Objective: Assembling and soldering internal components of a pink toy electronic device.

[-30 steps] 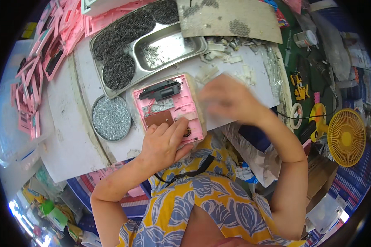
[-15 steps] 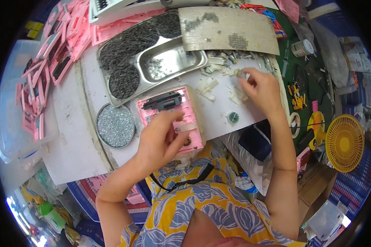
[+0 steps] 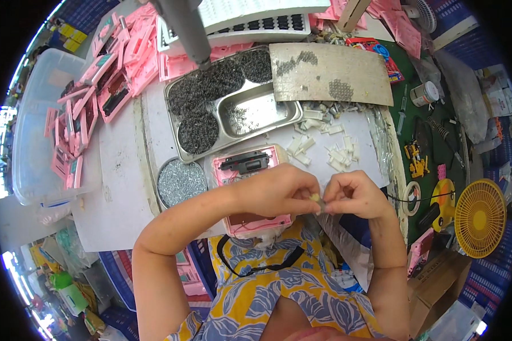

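My left hand [image 3: 280, 190] and my right hand [image 3: 355, 195] meet in front of me, right of the pink plastic housing. Between their fingertips they pinch a small grey and yellow part [image 3: 316, 199], mostly covered by the fingers. The open pink housing [image 3: 217, 168] lies partly under my left hand and wrist. A black module [image 3: 246, 162] sits across its far end, and a thin wire runs along its near part. Beyond the hands, white plastic pieces [image 3: 341, 153] are scattered on the white tabletop.
A metal tray [image 3: 175, 132] of small black parts stands behind the housing, with a perforated plate [image 3: 358, 77] over its right side. Left of the housing is a round dish [image 3: 182, 183] of tiny silvery pieces. Pink casings [image 3: 68, 136] pile up far left. A yellow fan [image 3: 480, 219] stands right.
My right hand has come back from the loose parts beyond the white pieces toward me. My left hand has moved right off the housing to meet it. The view has shifted slightly.
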Demonstrator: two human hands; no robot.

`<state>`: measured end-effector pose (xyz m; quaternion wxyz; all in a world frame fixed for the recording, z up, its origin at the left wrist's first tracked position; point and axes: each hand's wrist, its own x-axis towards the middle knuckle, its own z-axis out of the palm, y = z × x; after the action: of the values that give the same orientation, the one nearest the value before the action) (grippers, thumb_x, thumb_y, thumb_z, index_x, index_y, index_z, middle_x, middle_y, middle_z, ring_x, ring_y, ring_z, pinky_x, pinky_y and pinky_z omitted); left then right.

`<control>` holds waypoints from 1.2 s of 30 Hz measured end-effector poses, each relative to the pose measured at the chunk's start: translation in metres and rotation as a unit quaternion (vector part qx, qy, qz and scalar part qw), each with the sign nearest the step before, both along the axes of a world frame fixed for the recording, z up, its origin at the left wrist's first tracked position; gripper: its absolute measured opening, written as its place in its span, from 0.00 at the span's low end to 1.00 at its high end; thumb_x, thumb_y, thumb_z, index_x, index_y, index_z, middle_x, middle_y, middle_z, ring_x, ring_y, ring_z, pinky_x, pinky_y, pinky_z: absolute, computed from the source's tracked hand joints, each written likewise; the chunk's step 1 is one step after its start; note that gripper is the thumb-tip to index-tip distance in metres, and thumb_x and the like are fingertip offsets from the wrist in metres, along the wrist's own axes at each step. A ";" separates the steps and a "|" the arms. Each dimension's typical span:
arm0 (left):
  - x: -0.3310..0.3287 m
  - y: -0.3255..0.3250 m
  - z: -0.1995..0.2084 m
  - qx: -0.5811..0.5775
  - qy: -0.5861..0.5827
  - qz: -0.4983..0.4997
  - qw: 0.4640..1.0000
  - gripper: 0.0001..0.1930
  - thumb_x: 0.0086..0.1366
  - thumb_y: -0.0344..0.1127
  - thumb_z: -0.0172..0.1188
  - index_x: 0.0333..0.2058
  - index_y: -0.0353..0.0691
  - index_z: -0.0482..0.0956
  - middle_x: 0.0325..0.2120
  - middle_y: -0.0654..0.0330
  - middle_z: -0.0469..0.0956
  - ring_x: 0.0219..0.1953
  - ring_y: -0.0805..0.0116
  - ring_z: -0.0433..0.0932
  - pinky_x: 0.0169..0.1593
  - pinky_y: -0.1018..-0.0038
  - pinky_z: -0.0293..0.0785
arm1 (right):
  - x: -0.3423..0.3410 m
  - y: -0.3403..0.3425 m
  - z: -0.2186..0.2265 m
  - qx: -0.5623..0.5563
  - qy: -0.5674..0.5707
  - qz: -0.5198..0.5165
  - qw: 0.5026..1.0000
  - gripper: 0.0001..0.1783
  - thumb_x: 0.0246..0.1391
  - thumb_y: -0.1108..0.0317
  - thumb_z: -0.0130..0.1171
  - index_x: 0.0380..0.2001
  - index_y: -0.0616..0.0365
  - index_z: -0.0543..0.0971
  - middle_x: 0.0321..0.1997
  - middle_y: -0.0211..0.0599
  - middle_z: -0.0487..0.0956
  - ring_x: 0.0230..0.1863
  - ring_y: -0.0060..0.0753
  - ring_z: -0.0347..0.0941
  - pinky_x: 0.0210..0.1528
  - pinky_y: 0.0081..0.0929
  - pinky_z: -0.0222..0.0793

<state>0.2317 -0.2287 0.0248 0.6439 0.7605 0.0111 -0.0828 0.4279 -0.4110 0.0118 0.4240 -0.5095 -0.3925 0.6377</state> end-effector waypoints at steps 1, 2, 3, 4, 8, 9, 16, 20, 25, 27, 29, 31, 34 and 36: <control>0.010 0.004 0.007 -0.017 -0.004 -0.034 0.999 0.13 0.68 0.40 0.67 0.42 0.35 0.82 0.26 0.65 0.81 0.30 0.81 0.78 0.33 0.77 0.74 | 0.003 -0.006 -0.005 -0.020 0.074 -0.004 0.997 0.09 0.51 0.76 0.71 0.33 0.63 0.80 0.31 0.32 0.82 0.28 0.18 0.75 0.31 0.18 0.68; 0.026 0.017 0.016 -0.077 0.093 -0.036 0.992 0.16 0.69 0.43 0.66 0.44 0.35 0.82 0.29 0.63 0.83 0.31 0.79 0.79 0.36 0.76 0.76 | 0.004 -0.012 -0.012 0.020 0.115 -0.043 0.992 0.09 0.51 0.77 0.71 0.34 0.63 0.79 0.32 0.32 0.81 0.29 0.18 0.74 0.32 0.18 0.67; 0.048 0.032 0.013 0.003 0.071 0.021 0.997 0.16 0.70 0.44 0.64 0.43 0.35 0.82 0.30 0.61 0.84 0.31 0.75 0.79 0.37 0.72 0.77 | 0.005 -0.021 -0.022 0.057 0.155 -0.086 0.983 0.10 0.51 0.78 0.70 0.35 0.63 0.78 0.34 0.33 0.81 0.30 0.19 0.74 0.32 0.18 0.67; 0.071 0.047 -0.016 0.126 -0.092 0.112 0.981 0.13 0.68 0.40 0.64 0.40 0.35 0.84 0.29 0.57 0.84 0.30 0.70 0.81 0.36 0.68 0.78 | 0.004 -0.027 -0.027 0.097 0.195 -0.127 0.968 0.11 0.52 0.79 0.69 0.36 0.63 0.77 0.36 0.34 0.81 0.31 0.19 0.74 0.33 0.18 0.67; 0.123 0.090 -0.039 0.431 -0.163 0.306 0.833 0.06 0.60 0.34 0.65 0.34 0.40 0.86 0.31 0.54 0.83 0.34 0.53 0.83 0.40 0.62 0.78 | -0.011 -0.020 -0.019 0.093 0.357 -0.194 0.909 0.24 0.53 0.79 0.67 0.52 0.63 0.73 0.40 0.36 0.80 0.34 0.22 0.73 0.35 0.18 0.67; 0.132 0.092 -0.042 0.467 -0.177 0.308 0.810 0.05 0.59 0.33 0.65 0.33 0.42 0.86 0.32 0.56 0.83 0.35 0.54 0.83 0.40 0.62 0.78 | -0.010 -0.021 -0.018 0.089 0.348 -0.201 0.911 0.27 0.53 0.78 0.67 0.55 0.63 0.71 0.40 0.36 0.80 0.34 0.22 0.74 0.34 0.18 0.67; 0.168 0.095 -0.056 0.583 -0.247 0.209 0.745 0.03 0.57 0.36 0.67 0.31 0.48 0.87 0.32 0.64 0.82 0.39 0.61 0.81 0.46 0.60 0.70 | 0.019 -0.035 -0.017 0.083 0.279 -0.246 0.925 0.30 0.55 0.76 0.65 0.61 0.61 0.69 0.38 0.33 0.79 0.34 0.22 0.73 0.35 0.19 0.68; 0.166 0.096 -0.060 0.549 -0.252 0.236 0.761 0.04 0.58 0.36 0.66 0.32 0.47 0.87 0.31 0.63 0.83 0.38 0.59 0.81 0.45 0.59 0.70 | 0.036 -0.038 -0.015 0.038 0.133 -0.285 0.949 0.27 0.56 0.77 0.64 0.59 0.61 0.71 0.33 0.29 0.77 0.31 0.19 0.72 0.34 0.17 0.66; 0.155 0.086 -0.049 0.420 -0.278 0.371 0.780 0.07 0.59 0.34 0.67 0.34 0.40 0.84 0.31 0.55 0.85 0.29 0.63 0.82 0.36 0.71 0.78 | 0.027 -0.048 -0.042 0.002 -0.130 -0.209 0.969 0.23 0.57 0.77 0.62 0.56 0.59 0.74 0.30 0.23 0.74 0.27 0.14 0.67 0.33 0.13 0.62; 0.126 0.054 -0.014 0.347 -0.224 0.355 0.839 0.06 0.60 0.32 0.66 0.36 0.38 0.83 0.29 0.59 0.84 0.29 0.69 0.81 0.36 0.74 0.77 | 0.017 -0.051 -0.046 0.005 -0.220 -0.184 0.958 0.21 0.56 0.77 0.61 0.54 0.58 0.76 0.26 0.22 0.73 0.25 0.13 0.64 0.30 0.14 0.62; 0.086 0.023 0.007 0.277 -0.209 0.335 0.876 0.05 0.61 0.28 0.64 0.36 0.36 0.82 0.28 0.62 0.82 0.29 0.75 0.79 0.35 0.78 0.76 | 0.008 -0.050 -0.043 0.000 -0.269 -0.152 0.951 0.21 0.55 0.77 0.60 0.53 0.58 0.77 0.24 0.23 0.73 0.24 0.13 0.65 0.29 0.15 0.62; 0.046 0.005 0.014 0.210 -0.220 0.319 0.898 0.05 0.59 0.24 0.64 0.35 0.35 0.80 0.26 0.61 0.81 0.27 0.75 0.78 0.33 0.78 0.75 | -0.001 -0.045 -0.036 0.005 -0.326 -0.137 0.935 0.21 0.53 0.76 0.61 0.52 0.59 0.77 0.24 0.32 0.76 0.23 0.26 0.70 0.30 0.24 0.67; -0.008 -0.014 0.006 0.154 -0.193 0.309 0.919 0.07 0.59 0.22 0.64 0.36 0.35 0.81 0.26 0.60 0.79 0.25 0.74 0.77 0.29 0.78 0.73 | -0.011 -0.034 -0.033 0.030 -0.439 -0.101 0.892 0.20 0.50 0.75 0.60 0.49 0.58 0.77 0.28 0.40 0.79 0.28 0.42 0.76 0.34 0.36 0.72; -0.037 -0.023 0.000 0.128 -0.161 0.297 0.932 0.08 0.60 0.21 0.64 0.38 0.35 0.82 0.29 0.59 0.80 0.25 0.75 0.77 0.29 0.78 0.72 | -0.018 -0.029 -0.036 0.069 -0.514 -0.076 0.852 0.20 0.49 0.75 0.60 0.48 0.57 0.78 0.31 0.45 0.80 0.33 0.52 0.78 0.38 0.44 0.73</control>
<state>0.1949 -0.2520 0.0247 0.5294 0.8017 0.1433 0.2377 0.4101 -0.4398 -0.0245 0.2433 -0.7624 -0.5571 0.2218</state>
